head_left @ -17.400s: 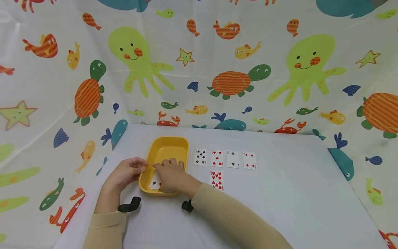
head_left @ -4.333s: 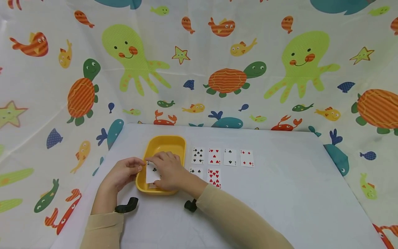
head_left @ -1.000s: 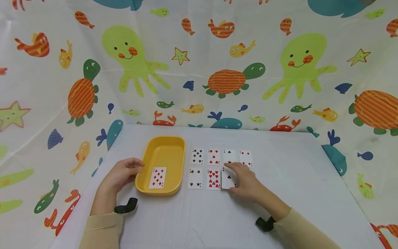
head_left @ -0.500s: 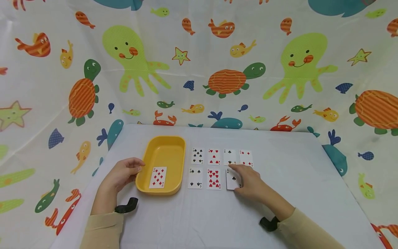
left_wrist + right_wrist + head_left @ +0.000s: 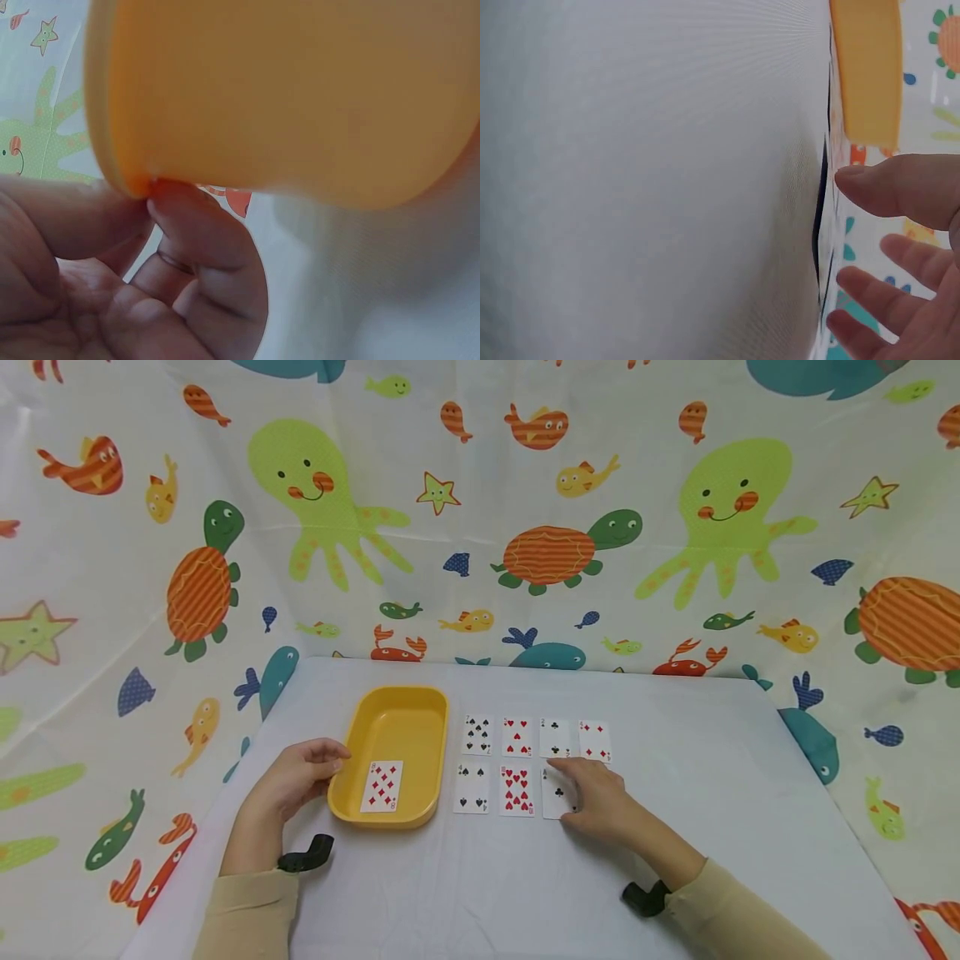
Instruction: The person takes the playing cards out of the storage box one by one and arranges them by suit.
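Observation:
My left hand (image 5: 298,774) pinches the near left rim of the yellow tray (image 5: 441,752) between thumb and fingers; the left wrist view shows the pinch at the edge of its wall (image 5: 300,97). A diamond card (image 5: 382,787) lies face up in the tray. On the white table my right hand (image 5: 600,797) is over the right side of a club card (image 5: 555,785), apparently the ace, partly hiding it. Its index fingertip is at the card's top edge and its thumb at the lower right. In the right wrist view the thumb and fingers (image 5: 881,296) are spread apart.
Left of the club card lie the ten of hearts (image 5: 517,792) and four of spades (image 5: 471,789). Behind them runs a row with a spade card (image 5: 477,735), a heart card (image 5: 517,737), the two of clubs (image 5: 555,738) and four of diamonds (image 5: 595,741). A printed curtain (image 5: 480,635) stands behind the table.
The four of spades has joined the lower row. My right hand has carried the club card from the tray to beside the ten of hearts, shifting it slightly. The left hand stays at the rim.

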The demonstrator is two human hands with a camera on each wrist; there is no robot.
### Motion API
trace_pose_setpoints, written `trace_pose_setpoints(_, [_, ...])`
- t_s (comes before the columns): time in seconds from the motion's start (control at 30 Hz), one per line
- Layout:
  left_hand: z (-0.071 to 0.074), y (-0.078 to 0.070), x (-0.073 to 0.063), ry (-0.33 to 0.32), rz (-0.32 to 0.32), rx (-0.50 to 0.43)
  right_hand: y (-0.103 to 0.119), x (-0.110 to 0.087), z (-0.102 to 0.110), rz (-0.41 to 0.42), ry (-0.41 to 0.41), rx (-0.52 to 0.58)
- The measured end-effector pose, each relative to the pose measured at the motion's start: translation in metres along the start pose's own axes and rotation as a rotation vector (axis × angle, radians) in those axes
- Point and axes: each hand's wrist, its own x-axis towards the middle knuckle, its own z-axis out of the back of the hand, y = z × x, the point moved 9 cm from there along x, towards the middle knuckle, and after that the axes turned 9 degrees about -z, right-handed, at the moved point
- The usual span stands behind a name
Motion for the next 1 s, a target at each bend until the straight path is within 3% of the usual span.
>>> trace_pose_setpoints(0.53, [0.001, 0.004, 0.001, -0.003, 0.009, 0.004, -0.001, 0.010, 0.007, -0.013, -0.039, -0.025])
trace_pose_setpoints(1.0, [0.002, 0.003, 0.001, -0.003, 0.003, 0.008, 0.042, 0.012, 0.015, 0.056, -0.058, 0.028])
